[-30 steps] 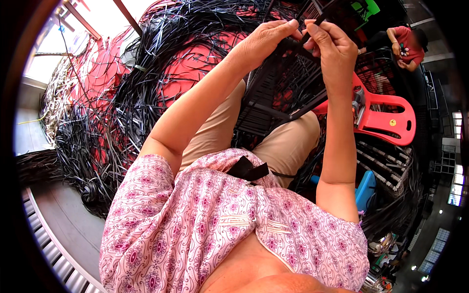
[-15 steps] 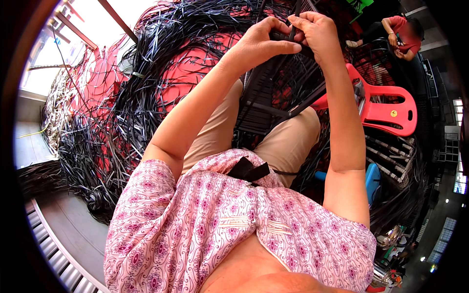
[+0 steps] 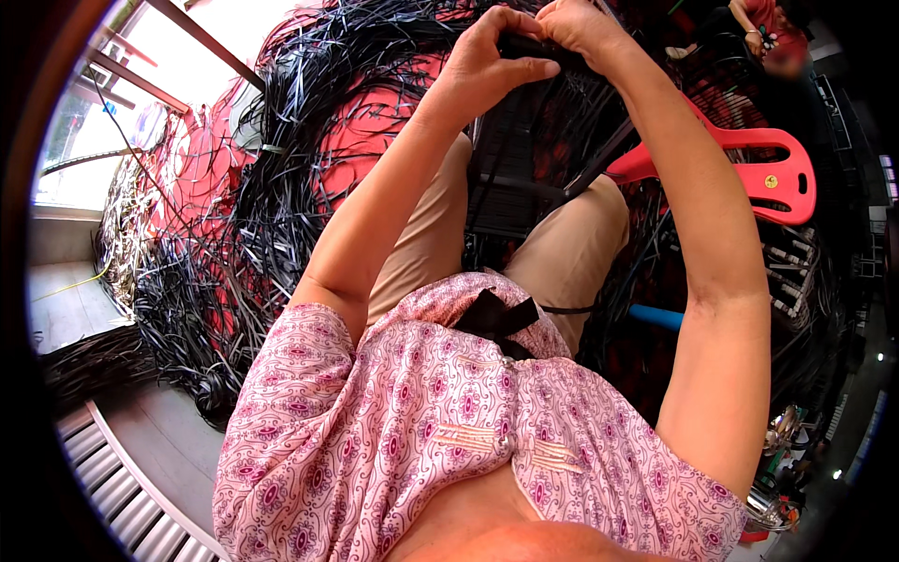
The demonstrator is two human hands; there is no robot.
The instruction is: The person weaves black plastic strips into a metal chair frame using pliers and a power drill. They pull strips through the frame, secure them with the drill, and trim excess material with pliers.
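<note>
At the top of the view, my left hand [image 3: 489, 67] curls round a bar of a dark woven frame [image 3: 515, 173], its thumb stretched along it toward the right. The frame stands between my knees, with slats and loose strips in its weave. Close beside it, my right hand [image 3: 582, 34] is closed in a pinch at the frame's top. A black strip ran through these fingers half a second ago; now the fingertips hide most of it, and the upper edge of the picture cuts close to both hands.
A big heap of black strips [image 3: 281, 178] lies over red material [image 3: 361, 126] on my left. To the right are a red plastic chair [image 3: 782, 178], a blue object [image 3: 655, 317] and another person [image 3: 782, 37] sitting. Slatted metal [image 3: 140, 496] curves at the lower left.
Both hands have moved up toward the picture's top edge, and my right elbow has swung outward. The view has tilted a little, and the other person sits higher in it.
</note>
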